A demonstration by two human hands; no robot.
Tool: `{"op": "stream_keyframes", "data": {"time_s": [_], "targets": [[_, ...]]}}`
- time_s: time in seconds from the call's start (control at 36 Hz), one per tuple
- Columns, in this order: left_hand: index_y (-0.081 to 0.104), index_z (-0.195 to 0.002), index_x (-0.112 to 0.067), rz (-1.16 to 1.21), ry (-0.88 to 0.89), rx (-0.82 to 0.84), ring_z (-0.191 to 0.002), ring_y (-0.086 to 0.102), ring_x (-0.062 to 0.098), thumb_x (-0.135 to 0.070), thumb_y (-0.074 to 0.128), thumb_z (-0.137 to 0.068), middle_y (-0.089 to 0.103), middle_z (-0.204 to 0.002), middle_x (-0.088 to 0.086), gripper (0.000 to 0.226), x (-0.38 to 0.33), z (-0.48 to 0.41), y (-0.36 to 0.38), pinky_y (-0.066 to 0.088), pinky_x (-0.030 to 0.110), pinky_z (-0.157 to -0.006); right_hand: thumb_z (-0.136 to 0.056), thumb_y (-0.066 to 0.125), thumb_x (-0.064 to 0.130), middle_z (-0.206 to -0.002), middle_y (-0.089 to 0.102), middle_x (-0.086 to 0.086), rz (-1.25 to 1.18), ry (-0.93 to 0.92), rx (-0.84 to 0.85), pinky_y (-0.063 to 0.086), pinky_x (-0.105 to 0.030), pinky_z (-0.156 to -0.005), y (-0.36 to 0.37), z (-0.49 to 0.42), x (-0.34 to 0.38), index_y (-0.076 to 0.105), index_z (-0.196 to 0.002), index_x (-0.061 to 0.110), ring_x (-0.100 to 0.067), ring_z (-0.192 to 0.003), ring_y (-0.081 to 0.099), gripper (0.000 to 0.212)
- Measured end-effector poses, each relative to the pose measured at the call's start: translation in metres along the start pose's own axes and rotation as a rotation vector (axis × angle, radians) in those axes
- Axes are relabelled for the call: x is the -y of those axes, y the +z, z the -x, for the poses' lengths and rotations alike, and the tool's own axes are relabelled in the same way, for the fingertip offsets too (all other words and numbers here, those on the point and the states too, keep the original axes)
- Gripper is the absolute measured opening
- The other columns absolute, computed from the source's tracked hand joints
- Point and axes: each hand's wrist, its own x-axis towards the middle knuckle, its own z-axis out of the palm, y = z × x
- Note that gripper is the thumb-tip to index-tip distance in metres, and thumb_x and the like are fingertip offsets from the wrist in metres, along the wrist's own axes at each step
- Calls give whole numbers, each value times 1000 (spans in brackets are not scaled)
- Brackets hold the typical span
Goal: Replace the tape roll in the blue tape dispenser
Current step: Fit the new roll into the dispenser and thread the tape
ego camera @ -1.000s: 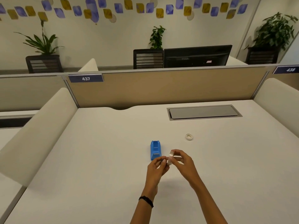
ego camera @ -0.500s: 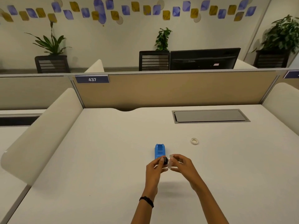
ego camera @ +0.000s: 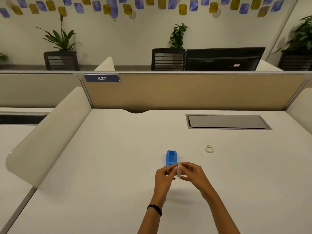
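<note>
Both hands pinch the clear tape roll (ego camera: 179, 171) from either side, left hand (ego camera: 164, 177) and right hand (ego camera: 192, 174), at the near end of the blue tape dispenser (ego camera: 171, 157) on the table (ego camera: 118, 166). Best to square the roll with the open cradle before lowering it. A small ring (ego camera: 209, 148) lies well apart on the right, out of the way

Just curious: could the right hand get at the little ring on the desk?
Probably yes: only bare desk lies between the right hand and the ring, though its fingers now pinch a tape roll.
</note>
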Motion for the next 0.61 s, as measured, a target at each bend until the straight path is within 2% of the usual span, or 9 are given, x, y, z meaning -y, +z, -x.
{"op": "stream_keyframes", "data": {"time_s": [0.11,0.31,0.42,0.53,0.61], "targets": [[69,-110,-14,5,6,-1,-88,67,12,-22,60,-90,71,-100,4,24,1,-1,2,54,13,-65,-71,59,51,-89,72,6,-7,22,1,54,-15,-58,0,-1,2,67,-88,31,-9,-81,71,28],[71,-104,-16,3,-5,3,-88,69,15,-27,56,-92,73,-96,6,22,5,-3,4,56,15,-68,-78,57,48,-86,72,4,11,58,-20,54,-14,-55,1,-3,1,66,-86,32,-11,-74,71,20],[70,-104,-20,-6,-1,17,-87,68,12,-26,56,-92,72,-96,3,20,7,-4,4,55,14,-67,-85,55,42,-93,71,-6,44,95,-26,55,-15,-57,0,-6,-2,66,-99,18,-15,-78,70,29],[69,-109,-17,-25,10,25,-93,68,17,-24,55,-92,71,-103,7,22,9,-5,4,56,16,-74,-86,53,42,-92,71,-9,49,119,-25,58,-20,-61,-1,-6,-3,65,-97,17,-18,-77,71,29],[69,-107,-20,-33,25,21,-92,68,15,-23,56,-92,71,-102,5,20,9,-4,5,54,12,-70,-86,53,43,-91,72,-11,39,136,-29,60,-27,-67,-1,-6,-3,67,-97,15,-20,-76,71,33]]}}
